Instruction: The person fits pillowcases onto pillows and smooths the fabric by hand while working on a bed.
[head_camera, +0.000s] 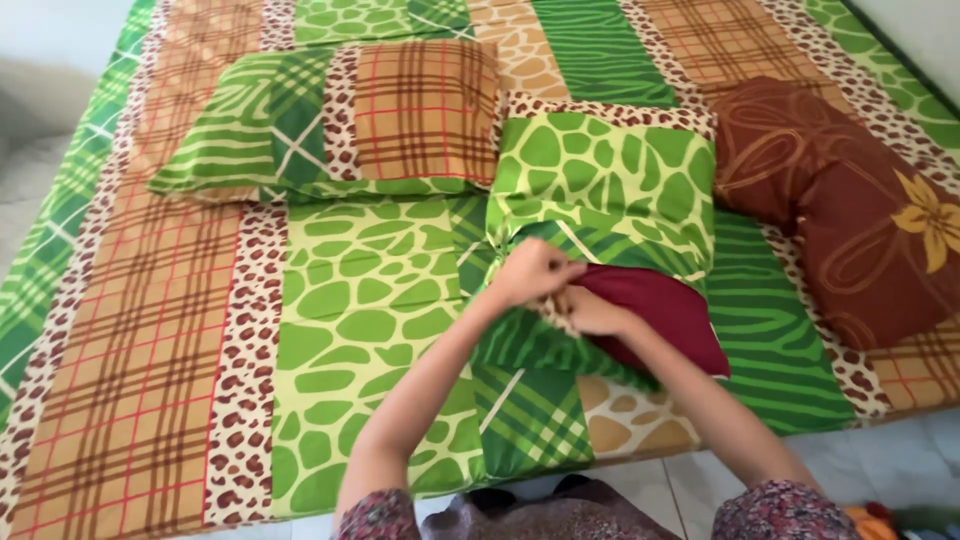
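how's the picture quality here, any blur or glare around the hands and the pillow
Head view: soft, even daylight, no glare. The left hand and right hand look slightly smeared at the green pillow with its dark red inner; faint shadows beneath the arms; bed edges bow slightly.

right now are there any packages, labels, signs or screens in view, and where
None in view: no package, label, sign or screen shows.
Only bedding: a green patterned pillowcase with a dark red pillow sticking out of it, in the grip of the left hand and right hand, on a patchwork bedsheet.
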